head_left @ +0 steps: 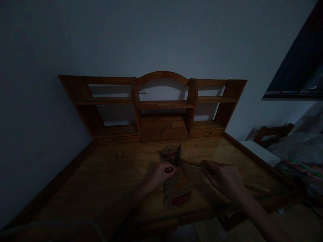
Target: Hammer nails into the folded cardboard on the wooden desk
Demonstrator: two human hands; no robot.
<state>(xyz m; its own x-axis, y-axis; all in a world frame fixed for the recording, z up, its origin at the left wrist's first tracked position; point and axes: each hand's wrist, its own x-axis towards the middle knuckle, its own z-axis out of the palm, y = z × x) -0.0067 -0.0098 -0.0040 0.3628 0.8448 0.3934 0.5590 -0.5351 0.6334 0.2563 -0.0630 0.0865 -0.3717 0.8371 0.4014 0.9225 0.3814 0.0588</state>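
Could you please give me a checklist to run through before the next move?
1. Right hand grips the hammer by its handle: ok.
2. Cardboard rests on the desk: ok.
3. Left hand well away from the hammer head: not ok, its fingertips are close by.
4. Anything pinched between those fingertips: cannot tell, too dark.
5. Lighting bright: not ok, the scene is dim.

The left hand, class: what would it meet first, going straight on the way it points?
The left hand would probably meet the hammer head first, though depth is unclear and it might pass beneath.
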